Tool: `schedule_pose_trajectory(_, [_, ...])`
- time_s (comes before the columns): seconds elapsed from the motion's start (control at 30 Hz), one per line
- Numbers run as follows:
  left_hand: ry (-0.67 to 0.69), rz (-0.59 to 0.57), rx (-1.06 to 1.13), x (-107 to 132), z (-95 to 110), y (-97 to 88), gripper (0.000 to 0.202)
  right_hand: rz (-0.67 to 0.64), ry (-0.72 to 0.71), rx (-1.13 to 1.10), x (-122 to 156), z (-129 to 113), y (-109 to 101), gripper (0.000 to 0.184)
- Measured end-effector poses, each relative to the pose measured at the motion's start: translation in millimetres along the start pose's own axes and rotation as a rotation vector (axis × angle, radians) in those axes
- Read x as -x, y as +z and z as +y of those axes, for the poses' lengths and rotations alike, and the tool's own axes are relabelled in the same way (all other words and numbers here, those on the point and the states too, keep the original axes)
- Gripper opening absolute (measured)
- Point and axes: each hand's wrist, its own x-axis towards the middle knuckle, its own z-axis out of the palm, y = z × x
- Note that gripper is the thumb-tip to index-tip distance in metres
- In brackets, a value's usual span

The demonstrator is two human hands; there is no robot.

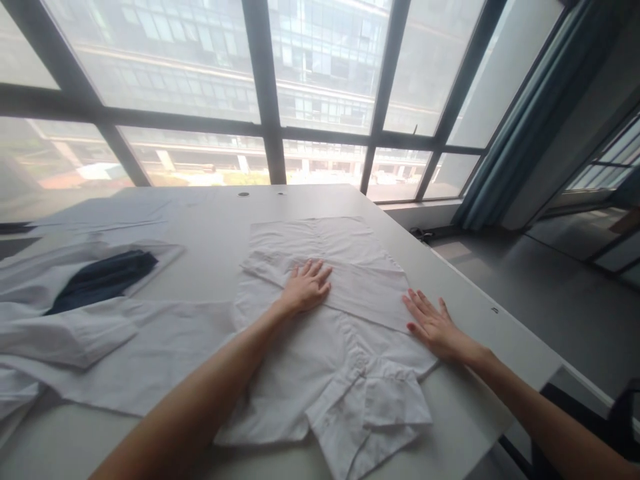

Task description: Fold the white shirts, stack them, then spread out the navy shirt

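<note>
The left hand (305, 288) is lying flat on the white shirt (320, 360) and covering the cloth beneath it; the right hand (435, 327) is hiding a bit of the shirt's right edge. Both forearms are running out past the bottom edge. The white garments (60, 327) are being cut off by the left edge and are overlapping a dark blue cloth (100, 280), hiding its shape. Two small round marks (243, 194) on the table (215, 233) are showing too small to identify, and a dark object (625, 413) is being cropped by the right edge
</note>
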Motion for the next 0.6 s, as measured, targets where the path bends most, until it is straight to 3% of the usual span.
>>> schedule_pose_trajectory(0.1, [0.011, 0.021, 0.014, 0, 2, 1.7, 0.057, 0.070, 0.039, -0.136, -17, 7, -9, 0.059])
schedule_pose_trajectory(0.23, [0.020, 0.123, 0.065, -3, 0, 0.0, 0.051, 0.389, 0.107, -0.367, -63, 16, -27, 0.046])
schedule_pose_trajectory(0.33, [-0.080, 0.262, 0.055, -4, -13, -13.6, 0.045, 0.421, 0.179, -0.502, -100, 23, -31, 0.038])
schedule_pose_trajectory(0.43, [-0.281, 0.275, -0.044, -1, -41, -34.6, 0.045, 0.397, 0.140, -0.537, -121, 33, -25, 0.033])
schedule_pose_trajectory(0.6, [-0.634, 0.136, -0.092, 10, -108, -57.4, 0.042, 0.445, 0.041, -0.470, -127, 48, -9, 0.030])
